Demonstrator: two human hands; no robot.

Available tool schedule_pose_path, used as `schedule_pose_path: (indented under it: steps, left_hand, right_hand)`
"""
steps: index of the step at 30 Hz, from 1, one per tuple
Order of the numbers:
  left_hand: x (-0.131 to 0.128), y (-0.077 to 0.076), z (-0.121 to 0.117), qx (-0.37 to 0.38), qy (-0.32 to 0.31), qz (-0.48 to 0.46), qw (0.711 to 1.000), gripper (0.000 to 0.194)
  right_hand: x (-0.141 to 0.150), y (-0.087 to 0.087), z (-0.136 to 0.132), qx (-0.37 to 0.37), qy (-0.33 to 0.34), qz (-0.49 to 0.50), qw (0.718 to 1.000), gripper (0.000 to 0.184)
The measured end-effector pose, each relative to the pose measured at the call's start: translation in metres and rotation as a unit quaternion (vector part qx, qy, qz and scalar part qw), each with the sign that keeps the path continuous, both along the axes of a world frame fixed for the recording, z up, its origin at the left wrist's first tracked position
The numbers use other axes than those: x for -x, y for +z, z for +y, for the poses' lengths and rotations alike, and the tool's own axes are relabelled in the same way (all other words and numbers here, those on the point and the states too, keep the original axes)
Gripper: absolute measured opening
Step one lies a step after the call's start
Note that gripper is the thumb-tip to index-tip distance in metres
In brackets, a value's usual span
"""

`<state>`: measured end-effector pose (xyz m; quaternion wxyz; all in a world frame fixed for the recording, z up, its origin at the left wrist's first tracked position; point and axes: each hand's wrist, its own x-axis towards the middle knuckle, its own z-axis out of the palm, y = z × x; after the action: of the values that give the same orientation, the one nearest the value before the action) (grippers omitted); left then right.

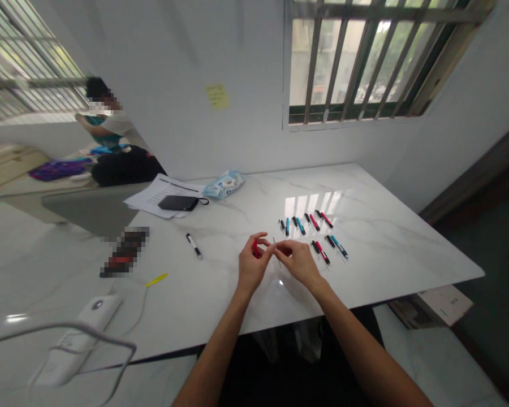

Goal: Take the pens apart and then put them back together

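Red barrel (255,249) in left hand's (250,268) closed grip | right hand (299,261) pinches slim rod (274,240) | best held lightly, straight, above counter (220,305)

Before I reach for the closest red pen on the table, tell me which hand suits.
Probably the right hand: it is nearer that red pen, while the left hand is farther and holds a red part.

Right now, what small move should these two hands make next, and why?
Probably let the right hand take the thin piece alone. The fingertips of both hands meet at it, while the left hand also has a red piece tucked in its fingers. Releasing the left fingertips should leave that hand just one part to manage.
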<state>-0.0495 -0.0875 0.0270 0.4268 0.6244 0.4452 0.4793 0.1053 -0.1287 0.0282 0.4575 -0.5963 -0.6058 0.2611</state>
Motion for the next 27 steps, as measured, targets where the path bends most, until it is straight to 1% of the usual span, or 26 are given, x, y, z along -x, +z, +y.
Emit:
schedule_pose_path:
  steps: [2,6,9,10,12,14,15,16,17,19,21,22,25,27]
  left_hand:
    - [-0.003,0.0,0.0,0.011,-0.001,-0.018,1.0,0.046]
    - [-0.006,-0.003,0.001,0.024,0.014,-0.023,0.999,0.038]
    - [-0.006,-0.002,0.001,0.024,0.008,-0.016,1.0,0.036]
    - [-0.005,-0.001,0.001,0.018,0.014,-0.016,1.0,0.036]
    - [-0.002,0.001,0.004,-0.002,0.057,-0.019,0.998,0.034]
    - [0.004,0.002,0.01,-0.029,0.117,-0.011,0.993,0.027]
    - [0.008,0.001,0.013,-0.039,0.136,0.006,0.99,0.022]
    - [0.011,0.0,0.016,-0.045,0.141,0.037,0.988,0.016]
    - [0.013,-0.003,0.019,-0.043,0.129,0.082,0.987,0.012]
    - [0.014,-0.01,0.02,-0.028,0.079,0.189,0.978,0.005]
    - [0.01,-0.016,0.018,-0.026,0.035,0.28,0.959,0.005]
    - [0.007,-0.019,0.017,-0.032,0.024,0.311,0.95,0.006]
    - [-0.004,-0.021,0.012,-0.042,0.016,0.366,0.93,0.008]
    - [-0.007,-0.02,0.011,-0.031,0.013,0.379,0.925,0.012]
  right_hand:
    - [0.003,-0.002,0.0,0.001,0.009,-0.017,1.0,0.017]
    - [0.005,-0.006,0.001,-0.003,0.014,-0.022,1.0,0.015]
    - [0.006,-0.007,-0.001,0.006,0.017,-0.028,0.999,0.015]
    - [0.006,-0.007,-0.002,0.011,0.016,-0.03,0.999,0.015]
    - [0.006,-0.004,-0.005,0.022,0.013,-0.046,0.999,0.019]
    - [0.004,0.0,-0.009,0.034,0.003,-0.085,0.996,0.023]
    - [0.003,0.002,-0.01,0.041,-0.006,-0.111,0.993,0.022]
    - [0.001,0.004,-0.01,0.049,-0.018,-0.138,0.989,0.021]
    - [-0.001,0.006,-0.01,0.058,-0.032,-0.165,0.984,0.02]
    - [-0.005,0.009,-0.007,0.081,-0.059,-0.218,0.971,0.025]
    - [-0.006,0.009,-0.002,0.111,-0.071,-0.27,0.954,0.034]
    - [-0.006,0.009,0.001,0.126,-0.069,-0.295,0.945,0.037]
    - [-0.002,0.009,0.007,0.162,-0.042,-0.35,0.922,0.035]
    - [-0.001,0.008,0.007,0.17,-0.025,-0.367,0.914,0.031]
